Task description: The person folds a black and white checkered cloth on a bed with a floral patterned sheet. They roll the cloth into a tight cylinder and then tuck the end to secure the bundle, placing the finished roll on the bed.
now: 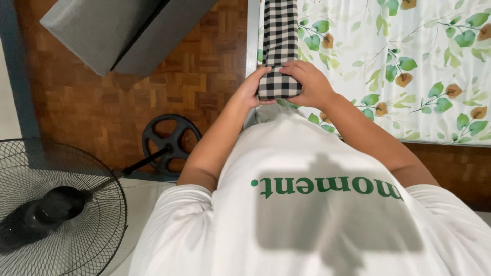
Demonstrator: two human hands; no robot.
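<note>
At the bed's near edge, left hand and right hand both closed around the end of a folded black-and-white checked cloth, fingers curled over it, likely to keep the fold tight. Cloth ran away from them along the leaf-print sheet.

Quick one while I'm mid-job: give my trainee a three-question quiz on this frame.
1. True or false: both hands grip the near end of the checked cloth roll.
2. Which surface lies under the roll? A) leaf-print sheet B) wooden floor C) grey cushion
3. Fill in: a standing ___ is at the lower left.

Key:
1. True: the left hand and the right hand clasp its near end from either side.
2. A: the leaf-print sheet, along its left edge.
3. Fan, with its round base on the wooden floor.
</note>
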